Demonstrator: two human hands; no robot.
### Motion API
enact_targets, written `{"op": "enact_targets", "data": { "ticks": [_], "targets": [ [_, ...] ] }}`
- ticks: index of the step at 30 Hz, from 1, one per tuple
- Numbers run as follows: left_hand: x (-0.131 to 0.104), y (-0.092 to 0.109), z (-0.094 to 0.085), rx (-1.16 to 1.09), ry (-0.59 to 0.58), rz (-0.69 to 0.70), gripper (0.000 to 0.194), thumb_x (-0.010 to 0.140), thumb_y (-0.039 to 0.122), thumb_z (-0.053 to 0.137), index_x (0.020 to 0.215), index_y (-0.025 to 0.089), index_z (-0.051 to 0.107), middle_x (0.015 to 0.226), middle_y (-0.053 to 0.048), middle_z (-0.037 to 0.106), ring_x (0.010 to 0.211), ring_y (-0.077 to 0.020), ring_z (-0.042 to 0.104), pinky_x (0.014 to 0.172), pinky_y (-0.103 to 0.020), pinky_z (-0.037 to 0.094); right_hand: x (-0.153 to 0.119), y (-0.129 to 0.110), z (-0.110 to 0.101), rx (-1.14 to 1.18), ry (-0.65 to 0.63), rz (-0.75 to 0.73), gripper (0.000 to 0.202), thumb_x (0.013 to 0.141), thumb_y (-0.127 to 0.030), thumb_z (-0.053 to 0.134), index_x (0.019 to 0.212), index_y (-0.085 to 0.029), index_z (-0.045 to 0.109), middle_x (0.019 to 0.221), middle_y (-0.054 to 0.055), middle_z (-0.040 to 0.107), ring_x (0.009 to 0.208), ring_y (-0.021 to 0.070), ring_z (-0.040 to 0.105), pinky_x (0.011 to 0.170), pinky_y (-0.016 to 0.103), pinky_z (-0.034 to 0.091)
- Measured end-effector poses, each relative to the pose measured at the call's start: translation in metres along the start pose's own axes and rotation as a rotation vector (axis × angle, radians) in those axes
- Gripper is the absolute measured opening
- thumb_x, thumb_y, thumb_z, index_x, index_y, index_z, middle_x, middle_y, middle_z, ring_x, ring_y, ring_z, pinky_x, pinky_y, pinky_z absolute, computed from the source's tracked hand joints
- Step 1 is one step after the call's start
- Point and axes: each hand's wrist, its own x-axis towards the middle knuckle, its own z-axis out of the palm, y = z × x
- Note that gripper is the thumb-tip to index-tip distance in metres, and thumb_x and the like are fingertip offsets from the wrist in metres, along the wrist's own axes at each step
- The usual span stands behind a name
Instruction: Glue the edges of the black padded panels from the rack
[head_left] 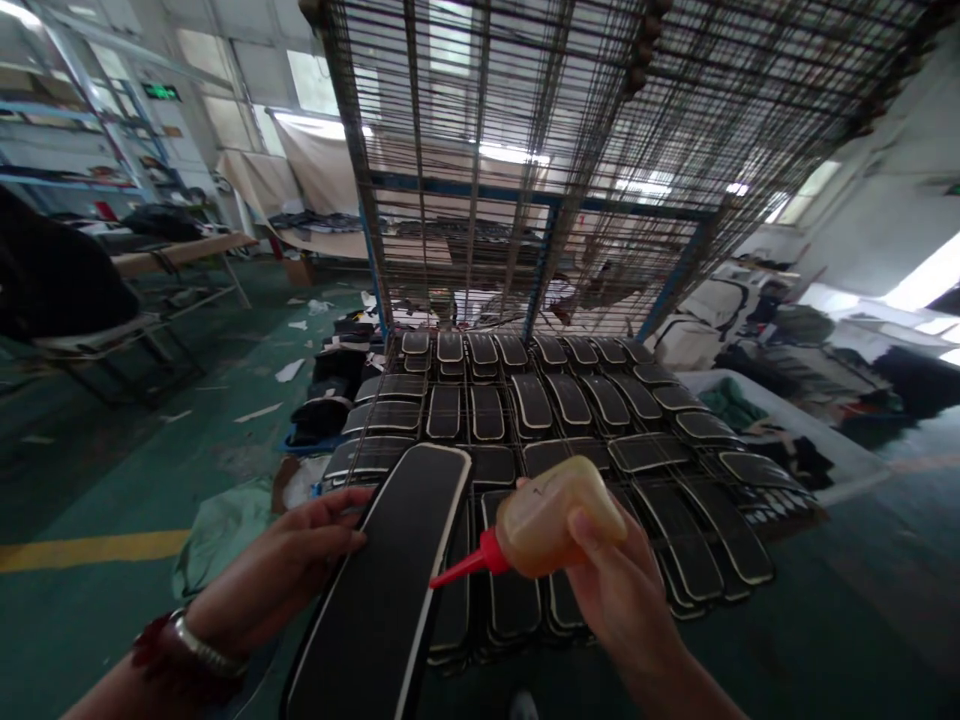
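Observation:
My left hand [319,540] grips the left edge of a long black panel [390,580] with rounded corners, its thumb lying on the top face. A pale line runs along the panel's rim. In my right hand [619,570] is a squeeze bottle [559,515] of amber liquid, tilted down to the left. Its red nozzle [465,570] points at the panel's right rim, with the tip at or just over the pale line. Beneath both hands, rows of similar black panels [566,400] with pale rims lie on a wire rack.
Raised wire rack layers [517,130] lean up behind the panels. A green cloth bag [225,535] lies on the floor at left. At right stands a white bin [847,465] holding fabric. A chair [97,335] and a work table [187,250] are at far left.

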Motion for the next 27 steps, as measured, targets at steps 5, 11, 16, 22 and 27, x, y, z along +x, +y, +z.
{"op": "enact_targets", "data": {
  "ticks": [5,11,16,22,27],
  "targets": [
    [-0.003,0.004,0.004,0.011,0.059,0.045,0.051,0.067,0.003,0.083,0.114,0.014,0.065,0.091,-0.012,0.082,0.070,-0.0247,0.079,0.063,-0.034,0.066,-0.012,0.006,-0.002,0.048,-0.140,-0.015,0.034,0.086,-0.037,0.088,0.116,-0.026,0.078,0.109,0.013,0.080,0.100,0.0327,0.077,0.088,0.043,0.064],
    [-0.002,0.004,0.000,-0.026,0.123,0.067,0.041,0.077,-0.004,0.068,0.114,0.012,0.065,0.085,-0.011,0.080,0.064,-0.0221,0.077,0.058,-0.032,0.066,-0.027,0.016,-0.010,0.049,-0.214,0.054,0.038,0.088,-0.037,0.087,0.123,-0.030,0.075,0.119,0.013,0.077,0.106,0.0318,0.075,0.089,0.042,0.063],
    [-0.001,0.005,-0.004,-0.109,0.239,0.098,0.038,0.079,-0.008,0.062,0.111,0.014,0.064,0.075,-0.006,0.078,0.056,-0.0197,0.074,0.052,-0.029,0.064,-0.029,0.020,-0.007,0.034,-0.198,0.040,0.035,0.088,-0.039,0.087,0.120,-0.027,0.077,0.115,0.014,0.079,0.104,0.0344,0.076,0.090,0.048,0.063],
    [-0.003,0.000,-0.005,-0.277,0.334,0.175,0.029,0.081,-0.009,0.056,0.095,0.013,0.068,0.070,-0.003,0.074,0.052,-0.0178,0.072,0.048,-0.027,0.063,-0.017,0.016,-0.003,0.036,-0.086,-0.049,0.036,0.084,-0.040,0.089,0.117,-0.029,0.079,0.110,0.014,0.080,0.097,0.0323,0.078,0.083,0.045,0.066],
    [0.001,-0.009,-0.002,-0.527,0.434,0.168,0.028,0.087,-0.011,0.050,0.075,0.012,0.061,0.058,-0.001,0.068,0.040,-0.0104,0.064,0.040,-0.014,0.054,-0.005,0.015,-0.004,0.051,0.020,-0.115,0.038,0.082,-0.044,0.090,0.114,-0.027,0.080,0.114,0.015,0.078,0.107,0.0290,0.075,0.086,0.035,0.064]
  ]
}}
